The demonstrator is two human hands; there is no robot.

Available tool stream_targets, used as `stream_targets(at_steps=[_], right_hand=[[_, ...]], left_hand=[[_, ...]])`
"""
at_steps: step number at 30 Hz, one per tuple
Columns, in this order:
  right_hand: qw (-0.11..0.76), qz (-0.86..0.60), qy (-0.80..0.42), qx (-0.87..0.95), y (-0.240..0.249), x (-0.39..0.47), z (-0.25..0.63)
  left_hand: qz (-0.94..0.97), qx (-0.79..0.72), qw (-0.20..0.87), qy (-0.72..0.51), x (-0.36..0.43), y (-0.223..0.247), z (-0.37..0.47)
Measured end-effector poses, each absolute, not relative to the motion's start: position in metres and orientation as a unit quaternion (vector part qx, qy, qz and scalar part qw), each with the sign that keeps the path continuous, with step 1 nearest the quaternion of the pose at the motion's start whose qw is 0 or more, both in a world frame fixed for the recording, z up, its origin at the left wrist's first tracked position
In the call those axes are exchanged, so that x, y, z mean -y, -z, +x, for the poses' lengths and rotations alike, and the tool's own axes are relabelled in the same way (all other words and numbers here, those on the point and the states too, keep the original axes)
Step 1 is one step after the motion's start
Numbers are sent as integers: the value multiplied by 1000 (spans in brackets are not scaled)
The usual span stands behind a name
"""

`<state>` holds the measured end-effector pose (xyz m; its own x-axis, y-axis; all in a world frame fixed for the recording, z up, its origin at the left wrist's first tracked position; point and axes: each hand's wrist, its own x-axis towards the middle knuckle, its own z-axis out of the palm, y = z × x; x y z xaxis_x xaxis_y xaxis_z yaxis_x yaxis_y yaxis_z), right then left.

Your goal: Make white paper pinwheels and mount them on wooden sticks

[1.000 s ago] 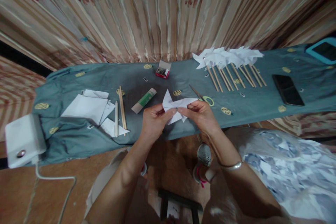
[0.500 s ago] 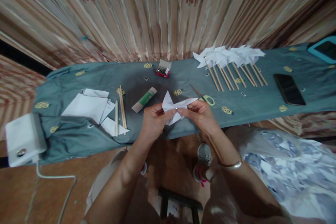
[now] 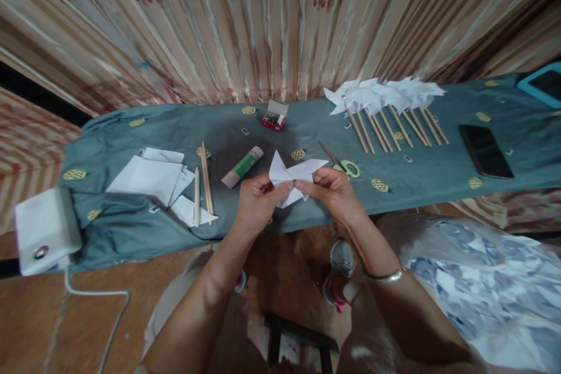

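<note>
A folded white paper pinwheel [image 3: 287,175] is held over the table's front edge, its pointed blades spread. My left hand [image 3: 256,201] pinches its left side, with the thumb near the centre. On the right side, my right hand [image 3: 337,193] grips it, its thumb also by the centre. Both thumb tips almost meet there and partly hide the middle. Scissors with light green handles [image 3: 349,168] lie just beyond my right hand. A green-labelled glue tube [image 3: 242,167] rests beyond my left hand.
Behind stands an open red box of small metal pins [image 3: 274,121]. Several finished pinwheels [image 3: 385,95] on sticks lie back right, near a black phone [image 3: 485,151]. Paper sheets [image 3: 146,178], sticks [image 3: 207,183] and a white device [image 3: 48,232] are at left.
Both hands keep their grip on the pinwheel, whose blades have tilted slightly. The view has shifted a little, so the table items appear slightly farther right.
</note>
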<state>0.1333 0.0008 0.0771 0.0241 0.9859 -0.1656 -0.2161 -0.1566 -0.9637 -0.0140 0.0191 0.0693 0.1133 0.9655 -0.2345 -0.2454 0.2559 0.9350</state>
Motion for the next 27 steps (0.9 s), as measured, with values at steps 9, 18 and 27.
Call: stream_targets(at_steps=[9, 18, 27], right_hand=[[514, -477, -594, 394, -73, 0, 135], [494, -476, -613, 392, -69, 1, 136], [490, -464, -620, 401, -61, -1, 136]], left_hand=[[370, -460, 660, -466, -19, -71, -14], [379, -456, 669, -448, -19, -72, -17], [395, -438, 678, -439, -18, -71, -20]])
